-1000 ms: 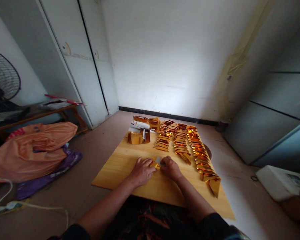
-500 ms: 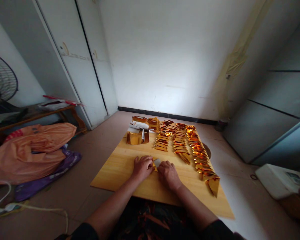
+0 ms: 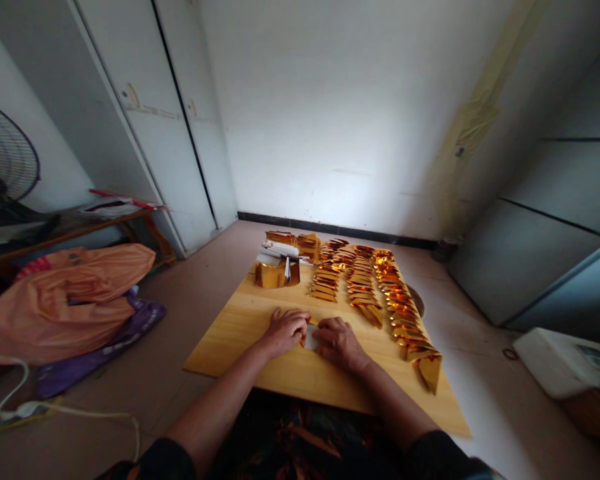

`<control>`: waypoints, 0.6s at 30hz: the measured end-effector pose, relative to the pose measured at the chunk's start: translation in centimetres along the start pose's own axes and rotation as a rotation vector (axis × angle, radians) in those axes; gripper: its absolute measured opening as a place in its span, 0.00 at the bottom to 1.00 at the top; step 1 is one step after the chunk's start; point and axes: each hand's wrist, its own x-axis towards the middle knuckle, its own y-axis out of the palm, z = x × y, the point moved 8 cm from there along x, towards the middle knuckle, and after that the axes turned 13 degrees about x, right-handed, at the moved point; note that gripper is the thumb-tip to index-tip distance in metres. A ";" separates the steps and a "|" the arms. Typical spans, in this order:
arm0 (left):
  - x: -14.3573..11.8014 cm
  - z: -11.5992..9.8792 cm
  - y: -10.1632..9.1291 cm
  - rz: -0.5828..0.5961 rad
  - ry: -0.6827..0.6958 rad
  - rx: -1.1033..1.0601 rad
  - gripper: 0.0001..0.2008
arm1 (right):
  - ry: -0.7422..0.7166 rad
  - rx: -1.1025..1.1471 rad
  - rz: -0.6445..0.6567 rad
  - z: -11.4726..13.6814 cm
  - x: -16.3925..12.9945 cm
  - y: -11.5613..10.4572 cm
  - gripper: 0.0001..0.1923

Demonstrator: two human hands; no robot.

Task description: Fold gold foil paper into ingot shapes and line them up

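A small sheet of gold foil paper [image 3: 311,339], its pale backing facing up, lies on the wooden board [image 3: 230,333] between my hands. My left hand [image 3: 286,331] has its fingers curled over the sheet's left edge, where a strip of gold shows. Pressing on the right side is my right hand [image 3: 343,341], its fingers bent down onto the paper. Rows of folded gold foil pieces [image 3: 363,277] stand overlapped on the board's right half. Beyond my left hand, curved gold foil sheets [image 3: 273,275] sit with pale sides partly showing.
Behind the curved sheets lie a white packet [image 3: 280,249] and more gold stacks [image 3: 307,247]. An orange bag [image 3: 70,287] and a purple bag [image 3: 100,347] rest on the floor at left. A white box [image 3: 560,360] stands at right.
The sheet between my hands shows more of its pale side now, lying turned and flatter. Both hands have shifted slightly with it; the folded rows look the same.
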 end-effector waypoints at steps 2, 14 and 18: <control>-0.1 -0.2 -0.1 0.002 -0.009 0.001 0.12 | 0.012 -0.002 0.008 -0.2 0.1 0.2 0.15; -0.3 -0.3 -0.3 0.007 0.012 -0.010 0.07 | -0.174 0.277 -0.018 1.8 1.1 0.4 0.10; -0.3 0.0 0.1 -0.004 0.018 -0.029 0.11 | -0.200 0.421 -0.023 2.0 1.1 0.0 0.10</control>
